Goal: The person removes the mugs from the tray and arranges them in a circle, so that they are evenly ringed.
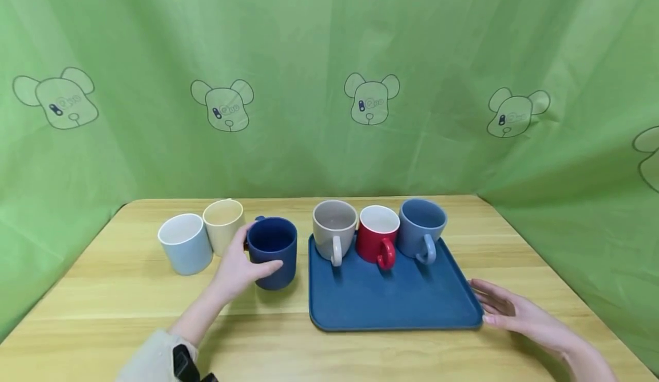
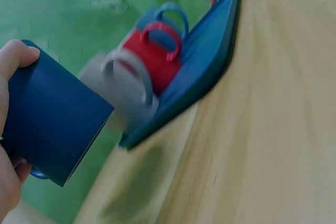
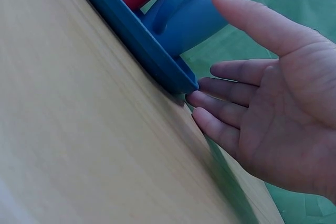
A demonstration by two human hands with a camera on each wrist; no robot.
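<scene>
My left hand [image 1: 241, 265] grips a dark navy mug [image 1: 275, 259] left of the tray, thumb on its near side. In the left wrist view the navy mug [image 2: 55, 116] is held upright relative to the table, and a shadow on the wood suggests it is lifted. My right hand [image 1: 520, 316] lies at the tray's right edge with fingers extended; in the right wrist view its fingertips [image 3: 202, 98] meet the tray corner. On the blue tray [image 1: 391, 305] stand a grey mug [image 1: 329, 230], a red mug [image 1: 372, 242] and a blue mug [image 1: 414, 236], handles toward me.
Left of the navy mug, a light blue cup [image 1: 187, 250] and a cream mug [image 1: 223, 230] stand close together on the wooden table [image 1: 128, 302]. A green curtain [image 1: 304, 153] with bear-head outlines hangs behind and along both sides.
</scene>
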